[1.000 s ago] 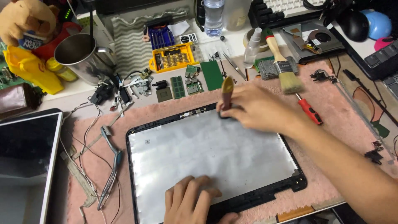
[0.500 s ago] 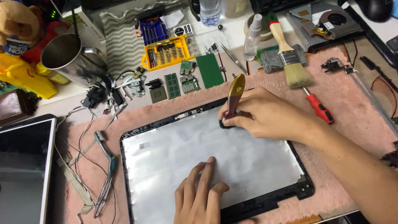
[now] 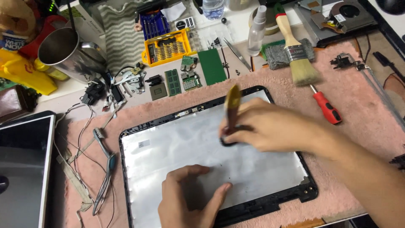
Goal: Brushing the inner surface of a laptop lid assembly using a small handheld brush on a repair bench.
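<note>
Over lid panel [image 3: 177,143], right hand [image 3: 270,126] gripping brush [image 3: 231,110], left hand [image 3: 187,198] flat

Pale desk [image 3: 236,33], cluttered along the far edge. Pink cloth mat [image 3: 354,114] spread over the near part. Dark flat panel [image 3: 21,169] at left, possibly a screen. Light even, from overhead. Walls, floor and windows out of view.

This is an electronics repair workshop. The bench [image 3: 371,118] is covered with a pink towel and crowded with a yellow screwdriver-bit case [image 3: 168,50], loose circuit boards [image 3: 190,80], memory modules [image 3: 172,82], tweezers [image 3: 237,54], a paintbrush [image 3: 295,50], a red screwdriver [image 3: 327,106] and an opened laptop lid [image 3: 202,143].
</note>
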